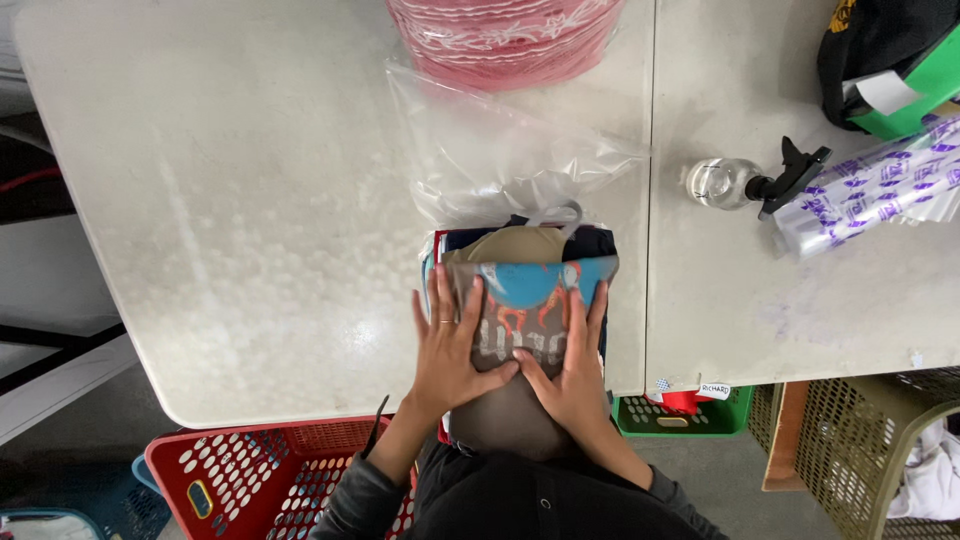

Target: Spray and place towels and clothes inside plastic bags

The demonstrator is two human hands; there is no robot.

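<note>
The white table [250, 200] fills most of the view, with a seam running down it right of the middle. At its near edge, just left of that seam, lies a folded garment [525, 290], grey-brown with a blue, orange and white print, on top of other dark folded cloth. Both hands press flat on it: the left hand [452, 345] on its left half, a ring on one finger, the right hand [570, 360] on its right half. Fingers of both are spread wide and laid flat, gripping nothing, thumbs nearly meeting at the garment's near end.

Just beyond the garment a clear plastic bag [500, 150] lies crumpled, its mouth touching the pile. Beyond the bag, at the table's far edge, sits a red stack [505, 35] with white trim. Right of the seam lie a spray bottle [745, 182] on its side, a purple-printed plastic sleeve [870, 190] and a black bag [880, 55] with a green box.

Under the table, left of the garment, stands a red basket [260, 475]; right of it a green crate [690, 415] and a tan basket [860, 440].
</note>
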